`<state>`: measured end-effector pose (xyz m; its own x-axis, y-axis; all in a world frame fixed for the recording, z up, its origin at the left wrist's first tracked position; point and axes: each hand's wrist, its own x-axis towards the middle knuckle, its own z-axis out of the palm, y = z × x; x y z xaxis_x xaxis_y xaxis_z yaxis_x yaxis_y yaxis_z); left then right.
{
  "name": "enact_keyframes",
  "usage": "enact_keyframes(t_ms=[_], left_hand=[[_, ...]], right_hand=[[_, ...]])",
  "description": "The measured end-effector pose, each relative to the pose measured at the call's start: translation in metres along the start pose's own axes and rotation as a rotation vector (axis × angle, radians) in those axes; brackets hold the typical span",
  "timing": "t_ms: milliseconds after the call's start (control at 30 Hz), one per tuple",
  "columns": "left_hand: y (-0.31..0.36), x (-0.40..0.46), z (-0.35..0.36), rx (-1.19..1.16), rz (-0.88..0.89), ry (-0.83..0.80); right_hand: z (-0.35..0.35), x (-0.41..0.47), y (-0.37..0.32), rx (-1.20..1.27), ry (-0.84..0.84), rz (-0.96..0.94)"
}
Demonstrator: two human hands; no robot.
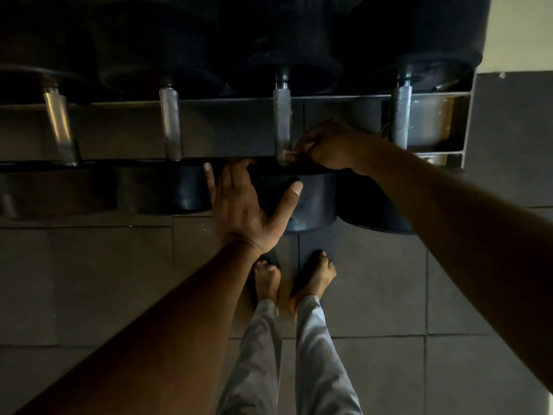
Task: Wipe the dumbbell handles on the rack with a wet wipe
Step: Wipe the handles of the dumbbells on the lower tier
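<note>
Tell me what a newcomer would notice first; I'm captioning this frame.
Four steel handles stand in a row across the dim rack. The right hand pinches a small pale wipe at the third handle's near end, while the left hand rests on the black weight below.

Knurled silver handles (282, 124); black dumbbell heads (311, 202); grey trousers (317, 354)

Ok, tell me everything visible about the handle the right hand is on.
The handle is third from the left on the rack: a grey knurled metal bar, dull and scuffed, running between black heads. The right hand pinches something pale, likely the wipe, against its near end. The left hand rests on its near head.
</note>
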<state>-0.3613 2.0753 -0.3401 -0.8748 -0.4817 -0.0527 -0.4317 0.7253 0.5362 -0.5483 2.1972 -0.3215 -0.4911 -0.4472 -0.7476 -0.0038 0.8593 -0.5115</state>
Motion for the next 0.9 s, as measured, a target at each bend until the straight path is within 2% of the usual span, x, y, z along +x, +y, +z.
enact_keyframes(t_ms=[167, 400, 500, 767, 900], left_hand=[[0.001, 0.0, -0.001, 0.006, -0.006, 0.002], [0.002, 0.0, -0.002, -0.002, 0.013, 0.007], [0.002, 0.0, -0.002, 0.003, 0.019, 0.019], [0.001, 0.0, -0.002, 0.006, 0.025, 0.011], [0.002, 0.0, -0.002, 0.012, 0.025, 0.008]], right_hand=[[-0.001, 0.018, 0.0, -0.066, -0.017, 0.021], [0.005, 0.043, 0.01, 0.055, -0.041, 0.028], [0.011, 0.048, 0.006, -0.017, -0.055, 0.001], [-0.004, 0.028, 0.013, -0.051, -0.084, -0.008], [-0.009, 0.014, 0.016, 0.057, -0.057, -0.129]])
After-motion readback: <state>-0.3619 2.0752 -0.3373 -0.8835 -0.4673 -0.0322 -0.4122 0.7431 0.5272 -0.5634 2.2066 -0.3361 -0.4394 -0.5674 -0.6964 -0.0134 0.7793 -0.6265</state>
